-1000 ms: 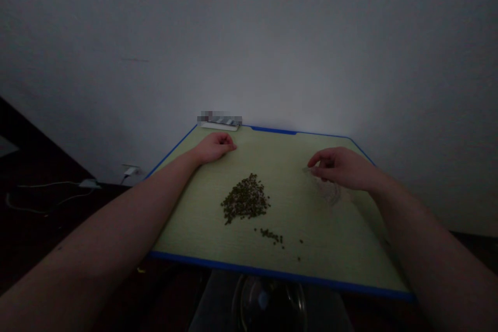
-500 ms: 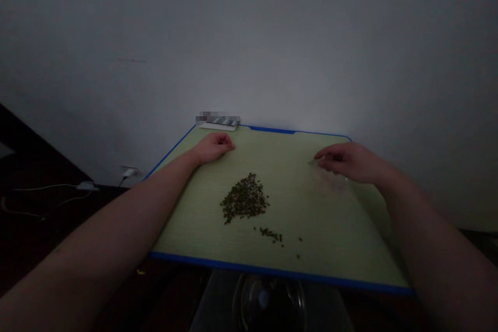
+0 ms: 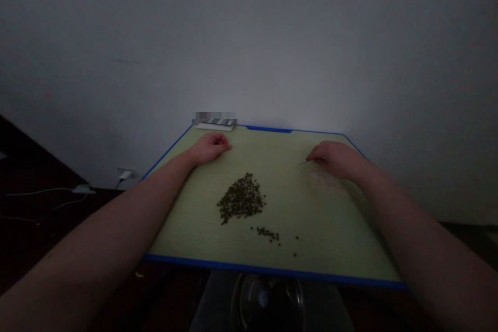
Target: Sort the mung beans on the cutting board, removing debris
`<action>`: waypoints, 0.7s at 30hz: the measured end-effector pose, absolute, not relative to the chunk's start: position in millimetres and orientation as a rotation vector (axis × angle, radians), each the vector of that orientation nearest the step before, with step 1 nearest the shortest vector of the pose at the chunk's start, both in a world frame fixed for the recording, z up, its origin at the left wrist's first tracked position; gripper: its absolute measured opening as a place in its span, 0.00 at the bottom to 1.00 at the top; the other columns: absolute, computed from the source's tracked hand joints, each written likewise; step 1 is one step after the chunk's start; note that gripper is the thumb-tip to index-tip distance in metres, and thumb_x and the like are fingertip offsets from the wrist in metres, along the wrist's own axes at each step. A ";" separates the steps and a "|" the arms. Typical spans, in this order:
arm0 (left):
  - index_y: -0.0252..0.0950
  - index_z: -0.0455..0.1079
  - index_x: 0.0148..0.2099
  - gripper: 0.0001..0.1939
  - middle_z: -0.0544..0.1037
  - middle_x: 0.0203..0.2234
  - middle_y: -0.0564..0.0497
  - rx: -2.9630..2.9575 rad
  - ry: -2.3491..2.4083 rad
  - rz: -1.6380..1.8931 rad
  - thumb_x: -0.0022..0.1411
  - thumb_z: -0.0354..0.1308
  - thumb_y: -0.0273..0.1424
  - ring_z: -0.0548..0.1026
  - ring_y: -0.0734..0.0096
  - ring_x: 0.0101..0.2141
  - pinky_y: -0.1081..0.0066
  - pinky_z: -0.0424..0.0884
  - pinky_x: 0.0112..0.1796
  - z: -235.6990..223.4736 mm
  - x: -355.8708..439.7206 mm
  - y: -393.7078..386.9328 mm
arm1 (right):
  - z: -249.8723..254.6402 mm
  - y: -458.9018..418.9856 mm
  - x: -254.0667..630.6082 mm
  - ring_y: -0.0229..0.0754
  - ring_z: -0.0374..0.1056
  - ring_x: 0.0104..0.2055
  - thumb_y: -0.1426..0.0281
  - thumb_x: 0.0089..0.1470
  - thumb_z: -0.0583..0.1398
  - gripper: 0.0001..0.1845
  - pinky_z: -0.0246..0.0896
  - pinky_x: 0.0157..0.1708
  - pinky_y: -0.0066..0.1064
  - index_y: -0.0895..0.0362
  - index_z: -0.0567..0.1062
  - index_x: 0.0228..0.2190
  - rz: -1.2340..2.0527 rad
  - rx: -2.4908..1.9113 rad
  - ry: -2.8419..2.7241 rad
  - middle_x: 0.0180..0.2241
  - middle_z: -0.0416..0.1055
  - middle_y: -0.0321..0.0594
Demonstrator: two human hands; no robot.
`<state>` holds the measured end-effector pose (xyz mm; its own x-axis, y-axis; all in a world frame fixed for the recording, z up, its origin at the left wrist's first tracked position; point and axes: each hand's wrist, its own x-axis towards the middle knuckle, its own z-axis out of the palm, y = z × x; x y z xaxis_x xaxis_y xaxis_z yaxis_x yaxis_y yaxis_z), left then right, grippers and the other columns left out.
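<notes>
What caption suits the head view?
Left hand and right hand rest on a green board, with dark seeds between them and pale grains by the right.

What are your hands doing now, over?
Left hand curled on green board. Right hand over pale grains. Dark bean pile between hands, nothing blocking.

We count 2 hands [image 3: 208,148], 1 big pile of grn beans [image 3: 241,198], 1 small clump of beans [image 3: 266,233], 2 stray beans [image 3: 296,237], 1 pale grain patch [image 3: 324,181], 1 white pkg [image 3: 215,125] on tabletop [image 3: 187,233], 1 glass bowl [image 3: 270,303], 1 wall plug [image 3: 125,175].
</notes>
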<state>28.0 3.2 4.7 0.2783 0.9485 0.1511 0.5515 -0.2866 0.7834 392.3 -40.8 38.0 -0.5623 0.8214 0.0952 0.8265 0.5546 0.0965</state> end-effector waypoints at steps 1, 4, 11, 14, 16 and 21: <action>0.33 0.65 0.27 0.11 0.62 0.16 0.58 1.941 1.349 0.837 0.47 0.57 0.37 0.58 0.80 0.19 0.76 0.54 0.21 4.9 28.0 3.1 | 39.6 -41.9 392.2 0.44 0.69 0.39 0.76 0.49 0.53 0.16 0.59 0.40 0.34 0.54 0.79 0.35 -0.148 -1.420 -2.779 0.36 0.76 0.40; 0.33 0.65 0.27 0.11 0.62 0.16 0.58 1.937 1.353 0.837 0.47 0.57 0.37 0.59 0.81 0.19 0.76 0.54 0.21 5.1 28.3 3.1 | 46.3 -48.3 395.9 0.42 0.69 0.37 0.76 0.50 0.54 0.14 0.60 0.38 0.32 0.55 0.79 0.32 -0.005 -1.380 -2.842 0.34 0.76 0.41; 0.34 0.65 0.27 0.11 0.62 0.15 0.58 1.907 1.335 0.840 0.46 0.57 0.37 0.58 0.80 0.18 0.76 0.54 0.21 4.6 28.5 3.7 | 53.8 -51.0 415.9 0.45 0.69 0.38 0.72 0.51 0.52 0.18 0.61 0.38 0.34 0.52 0.78 0.40 -0.265 -1.717 -2.548 0.37 0.76 0.41; 0.34 0.66 0.27 0.11 0.64 0.16 0.57 1.934 1.339 0.841 0.46 0.57 0.37 0.60 0.79 0.19 0.75 0.55 0.22 2.7 26.9 4.8 | 50.8 -45.9 433.2 0.50 0.70 0.38 0.73 0.48 0.53 0.20 0.62 0.37 0.38 0.56 0.77 0.42 -0.403 -2.091 -2.349 0.38 0.76 0.47; 0.34 0.66 0.27 0.11 0.64 0.16 0.57 1.941 1.346 0.839 0.46 0.57 0.38 0.60 0.79 0.19 0.76 0.55 0.21 1.3 25.9 5.6 | 48.6 -44.2 441.0 0.51 0.71 0.38 0.76 0.44 0.54 0.21 0.62 0.37 0.38 0.57 0.78 0.40 -0.345 -2.187 -2.369 0.38 0.76 0.48; 0.34 0.66 0.28 0.11 0.63 0.16 0.57 1.946 1.348 0.836 0.47 0.57 0.38 0.59 0.79 0.19 0.76 0.54 0.21 0.5 25.1 6.6 | 51.8 -51.5 430.7 0.46 0.72 0.35 0.77 0.40 0.56 0.20 0.64 0.34 0.33 0.55 0.80 0.35 -0.096 -2.101 -2.530 0.35 0.77 0.43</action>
